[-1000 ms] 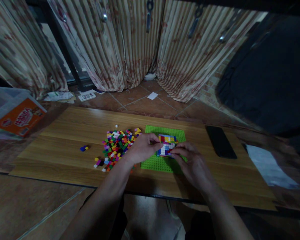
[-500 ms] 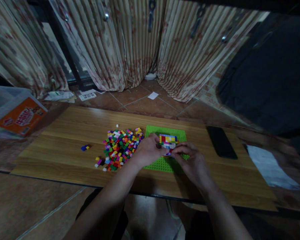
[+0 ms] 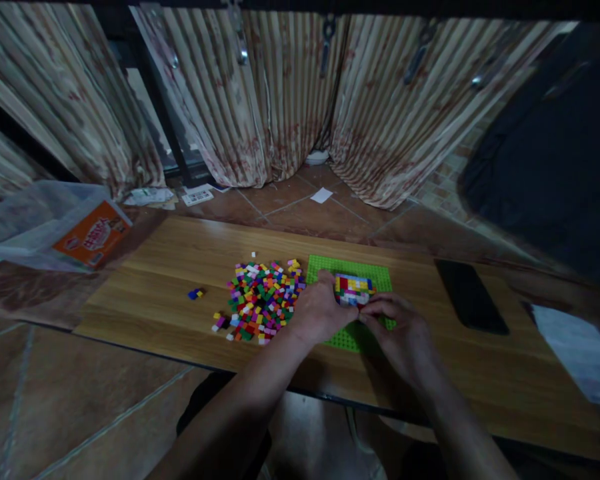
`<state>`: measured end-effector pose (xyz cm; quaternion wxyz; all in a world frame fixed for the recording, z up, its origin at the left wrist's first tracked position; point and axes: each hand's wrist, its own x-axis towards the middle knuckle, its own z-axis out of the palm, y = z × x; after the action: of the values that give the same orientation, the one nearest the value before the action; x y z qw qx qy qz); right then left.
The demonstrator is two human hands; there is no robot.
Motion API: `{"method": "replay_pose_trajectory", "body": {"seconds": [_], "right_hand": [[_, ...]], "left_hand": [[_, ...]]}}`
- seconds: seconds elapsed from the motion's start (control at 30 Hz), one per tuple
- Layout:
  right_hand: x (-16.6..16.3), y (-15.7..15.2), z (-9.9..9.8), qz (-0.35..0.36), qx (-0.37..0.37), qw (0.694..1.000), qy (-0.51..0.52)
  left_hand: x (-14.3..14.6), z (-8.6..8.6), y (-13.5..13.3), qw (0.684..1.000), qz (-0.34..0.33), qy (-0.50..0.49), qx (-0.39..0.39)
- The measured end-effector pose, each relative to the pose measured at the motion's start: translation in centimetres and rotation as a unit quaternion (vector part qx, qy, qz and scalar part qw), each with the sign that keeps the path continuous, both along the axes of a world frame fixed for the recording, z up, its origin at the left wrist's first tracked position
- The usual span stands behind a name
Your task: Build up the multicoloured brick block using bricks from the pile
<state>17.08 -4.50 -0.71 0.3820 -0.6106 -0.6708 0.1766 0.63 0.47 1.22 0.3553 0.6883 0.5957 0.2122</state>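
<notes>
A small build of multicoloured toy bricks (image 3: 356, 285) sits over the green studded baseplate (image 3: 349, 341), with yellow, red, white and blue pieces showing. Around its left side curls my left hand (image 3: 323, 308), its thumb at the near edge. My right hand (image 3: 400, 330) is at the near right corner of the build, thumb and forefinger pinched together. Whatever lies between those fingertips is too small to make out. Left of the baseplate spreads a pile of loose toy bricks (image 3: 263, 293), partly behind my left forearm.
A few joined blue and yellow bricks (image 3: 195, 293) lie apart on the wooden table (image 3: 145, 293). To the right are a black phone (image 3: 471, 295) and a white sheet (image 3: 575, 350). A clear plastic bin (image 3: 35, 220) stands at the left, with curtains (image 3: 290, 100) behind.
The view has swung left, so everything sits farther right in the picture. Both hands stay at the near edge of the build; a purple and red bit seen there earlier is now hidden.
</notes>
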Motion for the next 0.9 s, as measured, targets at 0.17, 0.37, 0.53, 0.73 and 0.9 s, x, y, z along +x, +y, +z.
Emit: {"method": "replay_pose_trajectory", "body": {"seconds": [0.17,0.37,0.53,0.73,0.9], "right_hand": [[0.0,-0.1,-0.6,-0.009,0.017,1.0,-0.011],[1.0,1.2,-1.6,-0.049,0.057,0.997,-0.018],[1.2,1.5,-1.3,-0.067,0.08,0.993,-0.046],[-2.1,0.6,0.2,-0.039,0.136,0.989,-0.039],[-5.8,0.5,0.1,0.042,0.087,0.995,-0.035]], "left_hand": [[-0.1,-0.5,0.0,1.0,-0.01,-0.012,0.001],[0.8,-1.0,0.3,0.998,-0.001,-0.043,0.052],[0.5,-0.6,1.1,0.995,-0.006,-0.059,0.076],[-2.8,0.2,3.6,0.973,0.119,-0.156,0.125],[-6.1,0.2,5.3,0.926,0.191,-0.286,0.159]]}}
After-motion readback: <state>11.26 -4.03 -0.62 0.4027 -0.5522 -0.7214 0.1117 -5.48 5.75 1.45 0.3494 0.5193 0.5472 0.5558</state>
